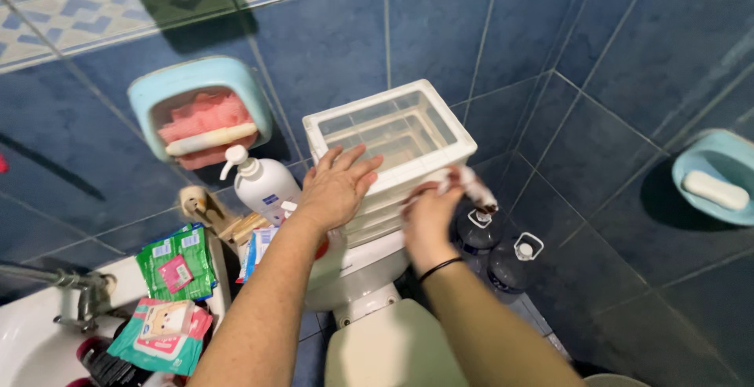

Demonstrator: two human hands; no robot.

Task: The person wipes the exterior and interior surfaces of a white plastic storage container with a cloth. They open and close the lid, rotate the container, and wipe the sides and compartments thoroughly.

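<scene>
My left hand (pixel 339 183) lies flat and released on the white drawer box (pixel 390 132); my right hand (pixel 430 212) grasps a cloth (pixel 468 183) against its front.

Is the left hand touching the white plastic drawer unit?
Touching. The head view shows the left hand lying flat on the front corner of the white drawer unit, with no gap visible.

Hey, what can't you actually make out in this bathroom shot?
Head view only:
- What the right hand holds: motion blur smears it.
- Front of the white drawer unit: both hands cover it; the left hand lies on its rim.
- Toilet: arms hide most of it.
- Sink: cut off by the left edge.
</scene>
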